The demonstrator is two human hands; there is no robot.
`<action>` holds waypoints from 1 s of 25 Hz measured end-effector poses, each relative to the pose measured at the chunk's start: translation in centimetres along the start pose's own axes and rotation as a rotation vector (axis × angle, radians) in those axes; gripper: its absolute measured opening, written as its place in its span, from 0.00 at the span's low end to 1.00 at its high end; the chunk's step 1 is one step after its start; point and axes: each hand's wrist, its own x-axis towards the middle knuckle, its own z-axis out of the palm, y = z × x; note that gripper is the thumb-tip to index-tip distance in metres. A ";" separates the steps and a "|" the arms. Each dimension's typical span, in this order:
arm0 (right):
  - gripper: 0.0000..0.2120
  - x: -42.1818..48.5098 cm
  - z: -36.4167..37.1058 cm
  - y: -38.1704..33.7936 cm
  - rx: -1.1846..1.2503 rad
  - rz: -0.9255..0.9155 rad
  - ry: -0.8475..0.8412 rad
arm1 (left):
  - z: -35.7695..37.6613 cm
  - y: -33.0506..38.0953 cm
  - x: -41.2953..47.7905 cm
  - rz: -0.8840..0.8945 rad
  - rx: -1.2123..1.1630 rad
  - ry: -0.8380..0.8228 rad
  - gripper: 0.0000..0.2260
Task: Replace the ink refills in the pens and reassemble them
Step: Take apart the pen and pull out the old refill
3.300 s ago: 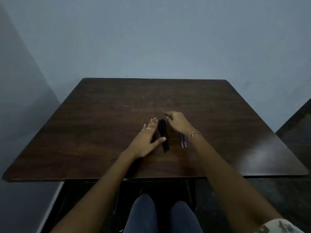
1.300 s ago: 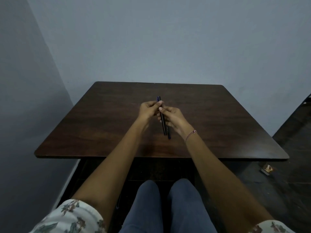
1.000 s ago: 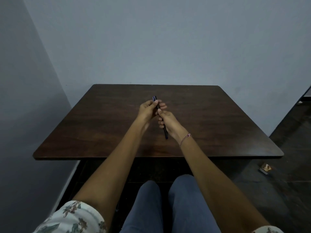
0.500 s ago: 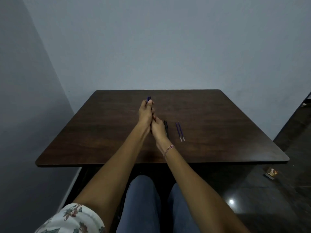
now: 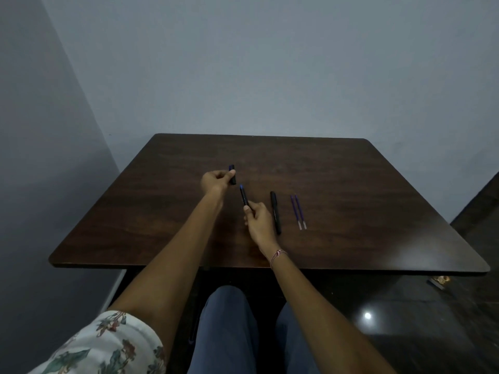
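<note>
Left hand [image 5: 216, 181] pinches the pen cap [image 5: 232, 174]; right hand [image 5: 258, 218] grips the pen barrel [image 5: 244, 195], the two parts held apart above the bench [image 5: 378, 211].

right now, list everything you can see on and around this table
dark brown wooden table: one, brown, against the wall
long black plastic pen: one, black, lying on the table right of the right hand
thin purple ink refills: two, purple, side by side right of that pen
short black pen piece: one, black with blue end, in the left hand
black pen barrel: one, black with blue tip, in the right hand
small floor object: one, unclear, right of the table
left hand: pinches the piece
right hand: grips the barrel
</note>
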 end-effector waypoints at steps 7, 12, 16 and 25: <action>0.12 0.5 0.2 1.0 -0.044 -0.152 0.092 | 0.2 -3.8 2.2 -0.044 0.464 0.086 0.08; 0.13 0.9 0.2 1.5 -0.003 -0.118 0.140 | 0.2 -4.4 2.5 0.047 0.526 0.028 0.13; 0.13 1.0 0.3 1.6 0.021 -0.117 0.135 | 0.2 -4.0 1.4 0.088 0.429 0.221 0.17; 0.11 1.2 0.5 1.5 0.116 -0.068 0.107 | 0.8 -5.2 -2.7 -0.094 -0.743 -0.439 0.13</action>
